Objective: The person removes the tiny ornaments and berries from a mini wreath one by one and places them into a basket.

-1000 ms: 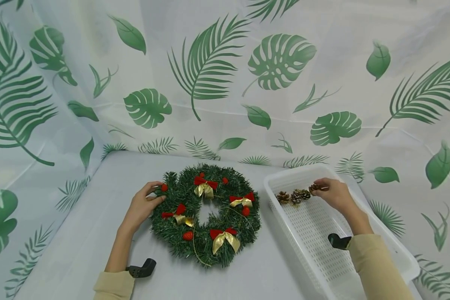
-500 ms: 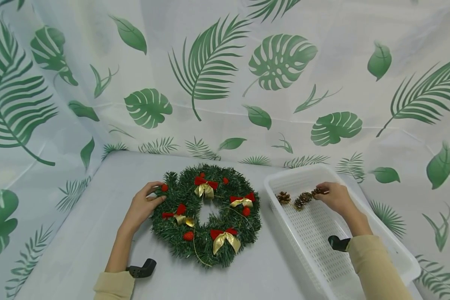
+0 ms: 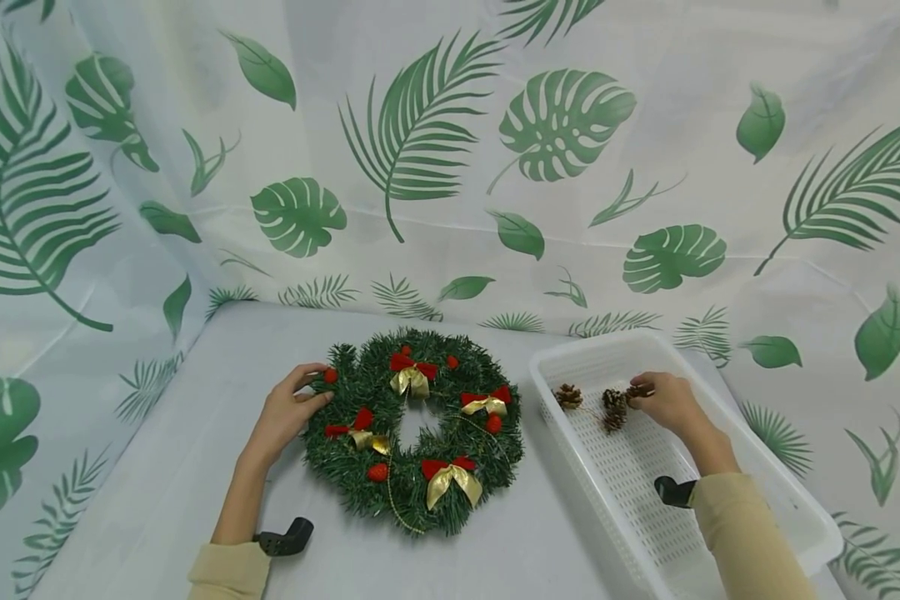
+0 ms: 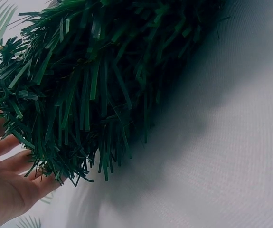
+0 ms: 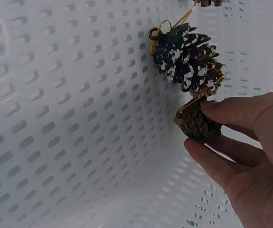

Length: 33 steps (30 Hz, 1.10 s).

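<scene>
Pinecone [image 5: 196, 124] — pinched in right hand [image 3: 669, 402].

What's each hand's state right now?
Left hand: touching the edge of the wreath; tips hidden, so grip can't be told.
Right hand: closed, pinching a small pine cone.
</scene>
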### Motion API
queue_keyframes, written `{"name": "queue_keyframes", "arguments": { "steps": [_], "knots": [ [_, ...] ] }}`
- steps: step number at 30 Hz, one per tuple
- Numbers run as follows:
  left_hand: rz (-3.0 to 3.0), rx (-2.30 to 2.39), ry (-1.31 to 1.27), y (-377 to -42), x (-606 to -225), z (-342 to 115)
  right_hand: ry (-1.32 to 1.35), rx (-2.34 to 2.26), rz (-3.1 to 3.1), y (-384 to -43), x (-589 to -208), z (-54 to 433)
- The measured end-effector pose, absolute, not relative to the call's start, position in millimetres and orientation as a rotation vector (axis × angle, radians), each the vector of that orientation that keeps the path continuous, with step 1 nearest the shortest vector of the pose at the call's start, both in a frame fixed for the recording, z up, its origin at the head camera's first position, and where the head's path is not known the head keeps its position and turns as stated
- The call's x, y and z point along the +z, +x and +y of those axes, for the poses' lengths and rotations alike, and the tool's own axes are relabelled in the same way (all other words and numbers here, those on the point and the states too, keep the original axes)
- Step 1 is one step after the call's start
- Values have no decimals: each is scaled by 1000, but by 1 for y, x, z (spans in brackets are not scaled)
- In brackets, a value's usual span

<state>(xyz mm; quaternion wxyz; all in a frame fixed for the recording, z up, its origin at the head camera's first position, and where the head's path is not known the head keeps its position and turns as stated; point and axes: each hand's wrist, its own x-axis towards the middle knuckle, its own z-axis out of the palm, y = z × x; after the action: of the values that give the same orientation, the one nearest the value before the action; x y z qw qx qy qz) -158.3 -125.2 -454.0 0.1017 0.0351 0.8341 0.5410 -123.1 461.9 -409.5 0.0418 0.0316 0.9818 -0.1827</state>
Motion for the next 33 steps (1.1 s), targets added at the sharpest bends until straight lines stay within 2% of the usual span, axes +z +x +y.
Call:
{"name": "queue_keyframes", "arguments": {
  "steps": [33],
  "knots": [
    [2451, 1612, 105, -158, -454, -124, 55, -564, 3074, -114, -399, 455]
  ]
}}
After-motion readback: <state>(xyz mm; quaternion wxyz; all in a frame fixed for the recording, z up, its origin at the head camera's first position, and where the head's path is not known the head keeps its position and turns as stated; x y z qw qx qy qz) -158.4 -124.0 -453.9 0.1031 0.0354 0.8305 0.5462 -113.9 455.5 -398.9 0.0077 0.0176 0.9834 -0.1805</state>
